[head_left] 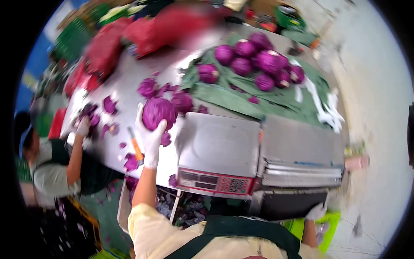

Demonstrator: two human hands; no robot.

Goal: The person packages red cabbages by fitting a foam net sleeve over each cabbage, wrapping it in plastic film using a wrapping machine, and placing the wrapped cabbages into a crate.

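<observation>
My left hand, in a white glove, is closed around a round purple cabbage, lifted over the steel table near the left edge of the digital scale. More purple cabbages and loose leaves lie just behind it. Low on the right, my right hand, also gloved, is at the corner of the dark plate of a metal machine. A bright green crate is beside that hand. Its fingers are too small and blurred to make out. An orange-handled knife lies left of my left forearm.
Several cabbages are heaped on green cloth at the back right. Red mesh sacks lie at the far left. A co-worker trims leaves at the table's left end. Below the edge stands a white bin of leaves.
</observation>
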